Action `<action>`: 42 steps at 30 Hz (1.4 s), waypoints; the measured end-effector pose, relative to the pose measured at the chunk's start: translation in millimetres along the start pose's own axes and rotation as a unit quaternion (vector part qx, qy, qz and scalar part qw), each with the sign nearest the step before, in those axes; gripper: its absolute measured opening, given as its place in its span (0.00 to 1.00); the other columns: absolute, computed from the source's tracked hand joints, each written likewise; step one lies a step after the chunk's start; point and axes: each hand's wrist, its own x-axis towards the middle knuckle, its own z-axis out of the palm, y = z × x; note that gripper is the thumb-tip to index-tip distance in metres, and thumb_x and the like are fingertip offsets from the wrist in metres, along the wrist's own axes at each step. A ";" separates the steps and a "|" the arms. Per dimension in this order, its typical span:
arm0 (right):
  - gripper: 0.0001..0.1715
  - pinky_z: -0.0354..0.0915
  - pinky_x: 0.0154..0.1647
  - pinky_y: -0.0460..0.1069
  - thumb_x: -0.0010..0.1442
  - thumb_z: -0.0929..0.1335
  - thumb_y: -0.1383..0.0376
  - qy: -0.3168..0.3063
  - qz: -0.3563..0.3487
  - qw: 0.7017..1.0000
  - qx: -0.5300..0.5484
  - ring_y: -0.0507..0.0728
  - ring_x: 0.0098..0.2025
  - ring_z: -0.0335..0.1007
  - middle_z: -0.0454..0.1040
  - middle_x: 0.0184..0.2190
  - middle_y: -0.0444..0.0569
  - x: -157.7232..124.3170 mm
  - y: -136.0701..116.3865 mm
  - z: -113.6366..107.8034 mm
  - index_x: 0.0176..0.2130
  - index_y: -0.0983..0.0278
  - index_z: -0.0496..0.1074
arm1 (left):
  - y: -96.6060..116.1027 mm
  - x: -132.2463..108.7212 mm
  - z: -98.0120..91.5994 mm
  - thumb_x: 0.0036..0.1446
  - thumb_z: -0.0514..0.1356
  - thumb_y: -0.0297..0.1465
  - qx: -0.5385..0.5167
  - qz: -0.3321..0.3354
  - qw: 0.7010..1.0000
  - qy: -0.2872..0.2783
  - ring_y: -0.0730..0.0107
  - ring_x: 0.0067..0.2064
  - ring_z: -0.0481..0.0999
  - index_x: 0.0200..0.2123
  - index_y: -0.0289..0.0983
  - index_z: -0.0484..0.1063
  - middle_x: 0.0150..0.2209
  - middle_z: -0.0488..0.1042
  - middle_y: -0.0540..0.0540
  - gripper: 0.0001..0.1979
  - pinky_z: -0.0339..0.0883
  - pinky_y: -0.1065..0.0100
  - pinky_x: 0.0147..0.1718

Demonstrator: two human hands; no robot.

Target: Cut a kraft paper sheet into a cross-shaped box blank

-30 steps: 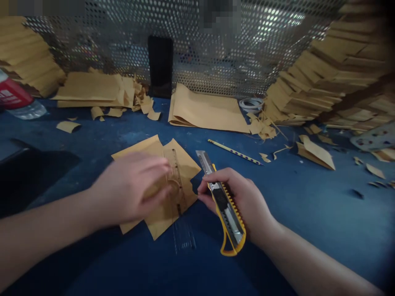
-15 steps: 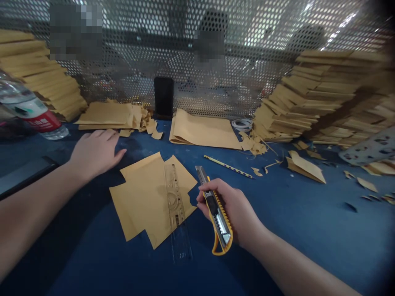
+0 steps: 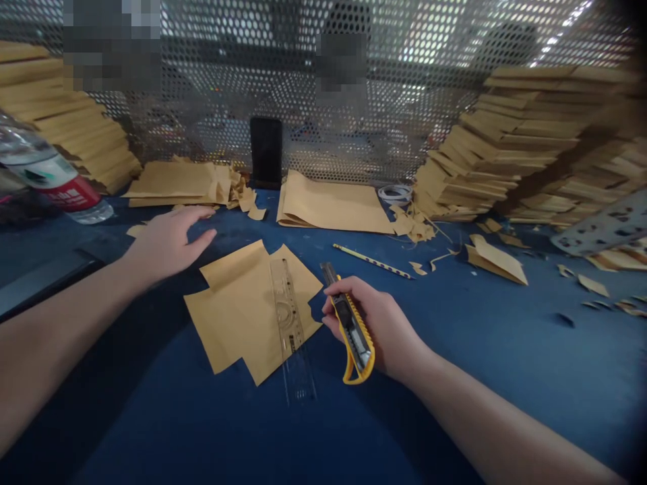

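My right hand [image 3: 371, 323] grips a yellow utility knife [image 3: 356, 337], its blade end pointing away from me, just right of the paper. A brown kraft paper sheet [image 3: 232, 310] with notched corners lies flat in front of me. Across its right side rests a clear plastic ruler [image 3: 286, 303], whose near end reaches past the paper onto the table. My left hand [image 3: 166, 242] is beyond the sheet's upper left, fingers stretched out and thumb apart, holding nothing. A striped pencil [image 3: 371, 261] lies to the right, beyond the knife.
Folded kraft sheets [image 3: 333, 205] and a smaller paper stack [image 3: 174, 182] lie along the back, with a dark phone [image 3: 266, 151] upright between them. Tall paper piles [image 3: 510, 145] stand right and left. A water bottle [image 3: 60, 178] is at left; paper scraps [image 3: 414, 225] litter the right.
My left hand has shifted a little to the right, its fingers now pointing rightward. My right hand keeps the knife in nearly the same place. The view has tilted slightly.
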 end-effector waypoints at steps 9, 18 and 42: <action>0.19 0.80 0.43 0.54 0.66 0.78 0.65 -0.054 -0.070 0.994 -0.062 0.56 0.39 0.81 0.82 0.42 0.45 0.6 -2.5 -1.9 0.55 0.63 0.76 | 117.7 -47.6 15.7 0.75 0.56 0.36 -0.044 0.339 0.936 -0.083 0.47 0.65 0.80 0.66 0.38 0.74 0.67 0.77 0.38 0.21 0.78 0.47 0.61; 0.25 0.75 0.45 0.50 0.61 0.72 0.78 -0.052 -0.173 0.972 -0.153 0.55 0.41 0.83 0.84 0.43 0.46 2.1 1.2 0.4 0.53 0.57 0.76 | 98.2 -36.9 15.9 0.76 0.61 0.37 -0.063 0.362 0.926 -0.083 0.60 0.46 0.84 0.57 0.35 0.76 0.48 0.82 0.42 0.14 0.82 0.56 0.45; 0.22 0.59 0.24 0.47 0.55 0.67 0.75 0.122 -0.151 0.933 -0.304 0.53 0.20 0.69 0.74 0.20 0.38 -5.5 7.8 -15.3 0.45 0.57 0.81 | 123.4 -52.0 17.1 0.69 0.68 0.47 -0.025 0.276 0.958 -0.078 0.37 0.62 0.82 0.63 0.36 0.76 0.66 0.78 0.33 0.28 0.79 0.37 0.57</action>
